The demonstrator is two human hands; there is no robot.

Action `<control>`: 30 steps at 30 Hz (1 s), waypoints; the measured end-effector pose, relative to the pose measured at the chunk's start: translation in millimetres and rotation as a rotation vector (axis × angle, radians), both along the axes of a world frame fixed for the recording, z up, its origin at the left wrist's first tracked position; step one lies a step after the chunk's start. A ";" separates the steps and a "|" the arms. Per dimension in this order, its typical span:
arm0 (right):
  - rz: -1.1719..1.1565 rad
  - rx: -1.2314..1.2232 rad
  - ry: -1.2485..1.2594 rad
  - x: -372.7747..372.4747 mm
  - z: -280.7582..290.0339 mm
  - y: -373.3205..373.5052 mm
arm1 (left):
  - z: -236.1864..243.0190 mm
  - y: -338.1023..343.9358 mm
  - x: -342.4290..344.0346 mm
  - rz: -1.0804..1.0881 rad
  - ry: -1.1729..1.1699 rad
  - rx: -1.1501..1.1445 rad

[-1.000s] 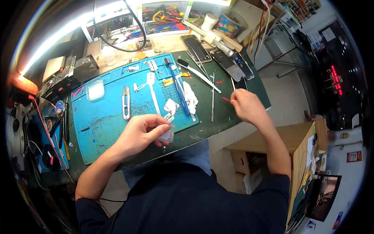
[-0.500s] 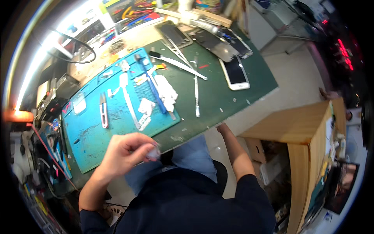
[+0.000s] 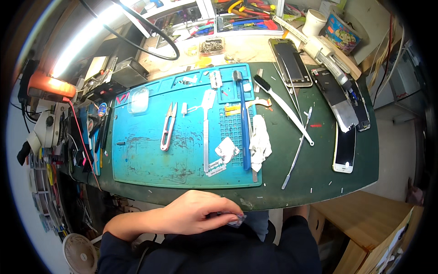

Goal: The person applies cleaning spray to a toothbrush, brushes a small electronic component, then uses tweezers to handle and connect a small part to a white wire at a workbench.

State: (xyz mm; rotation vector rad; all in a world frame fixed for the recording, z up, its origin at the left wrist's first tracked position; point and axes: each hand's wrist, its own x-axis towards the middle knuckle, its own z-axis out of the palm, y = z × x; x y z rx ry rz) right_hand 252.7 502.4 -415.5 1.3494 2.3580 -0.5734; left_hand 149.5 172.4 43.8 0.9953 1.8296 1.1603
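In the head view, clear plastic (image 3: 237, 221) is pinched in the left hand (image 3: 196, 212) at six o'clock, just past the surface's (image 3: 315, 157) near edge. Pink snips (image 3: 170, 118) are laid on the blue mat (image 3: 141, 157) at nine o'clock. A white brush (image 3: 290, 115) is placed at two o'clock; a white phone (image 3: 344, 153) at three is partly covered by a dark panel (image 3: 331, 93).

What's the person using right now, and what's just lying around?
In use:
- left hand
- small clear plastic thing, pinched in its fingertips

Just lying about, as far as I can tell:
- blue brush
- white brush
- white phone
- long crumpled tissue

The right hand is hidden.
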 end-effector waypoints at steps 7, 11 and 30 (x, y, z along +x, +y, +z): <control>0.374 0.099 0.536 68.9 104.3 -32.7 | -14.1 12.9 12.2 0.065 0.136 0.223; 0.088 -0.837 1.076 114.0 275.0 -95.5 | -25.8 27.6 32.5 0.076 0.209 0.310; -0.384 -0.693 1.140 132.2 289.0 -115.2 | -19.1 5.8 2.6 0.164 0.607 0.216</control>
